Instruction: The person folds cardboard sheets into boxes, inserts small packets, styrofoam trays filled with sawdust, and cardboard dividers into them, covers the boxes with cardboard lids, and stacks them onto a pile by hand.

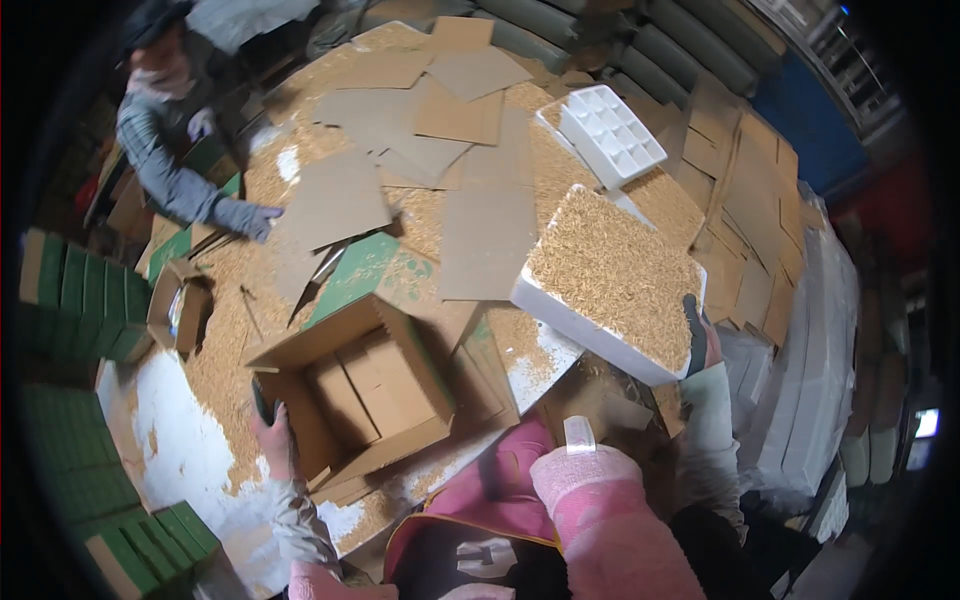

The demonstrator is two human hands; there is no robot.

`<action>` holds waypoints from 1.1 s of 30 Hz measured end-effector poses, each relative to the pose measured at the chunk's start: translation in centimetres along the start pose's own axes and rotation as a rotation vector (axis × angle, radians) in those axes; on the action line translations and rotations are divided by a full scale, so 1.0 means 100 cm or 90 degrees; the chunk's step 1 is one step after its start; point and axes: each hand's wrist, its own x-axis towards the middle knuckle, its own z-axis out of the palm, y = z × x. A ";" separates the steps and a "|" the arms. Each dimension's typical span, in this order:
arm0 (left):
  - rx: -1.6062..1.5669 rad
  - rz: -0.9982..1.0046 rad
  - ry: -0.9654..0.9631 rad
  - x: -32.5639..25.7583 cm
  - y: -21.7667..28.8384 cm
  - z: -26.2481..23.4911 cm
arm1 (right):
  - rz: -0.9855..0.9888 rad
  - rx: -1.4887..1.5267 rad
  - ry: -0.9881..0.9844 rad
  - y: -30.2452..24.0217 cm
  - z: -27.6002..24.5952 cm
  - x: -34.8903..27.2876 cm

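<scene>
My left hand (277, 436) is closed on the left wall of an open cardboard box (432, 440), dark covering on its fingertips. The box is tilted slightly, and its visible floor is bare cardboard with a seam. On the right, my right hand (698, 338), with dark-covered fingers, holds the right side of a white foam box (590, 340). Loose tan shavings or husks (615, 270) fill that foam box to the rim. Behind it lies a white foam tray (612, 135) divided into square compartments.
Flat cardboard sheets (490, 220) and scattered shavings (225, 360) cover much of the table. Across it on the left, a person (165, 150) reaches over the sheets. Green boxes (85, 290) are stacked at left, beside a small open carton (182, 308). Plastic-wrapped white slabs (800, 370) stand at right.
</scene>
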 end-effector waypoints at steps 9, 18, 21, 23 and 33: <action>0.115 0.065 -0.156 0.023 0.037 0.043 | -0.093 -0.118 -0.533 0.128 0.213 -0.033; -0.074 0.022 -0.068 0.018 0.010 0.015 | 0.110 -0.199 -0.435 0.107 0.218 -0.033; -0.112 -0.025 -0.036 0.023 0.011 0.031 | 0.060 -0.235 -0.427 0.112 0.209 -0.022; -0.233 -0.041 -0.059 0.022 0.010 0.027 | 0.062 -0.265 -0.439 0.114 0.203 -0.014; -0.230 -0.127 0.034 0.011 0.007 0.029 | 0.027 -0.313 -0.291 0.115 0.207 -0.065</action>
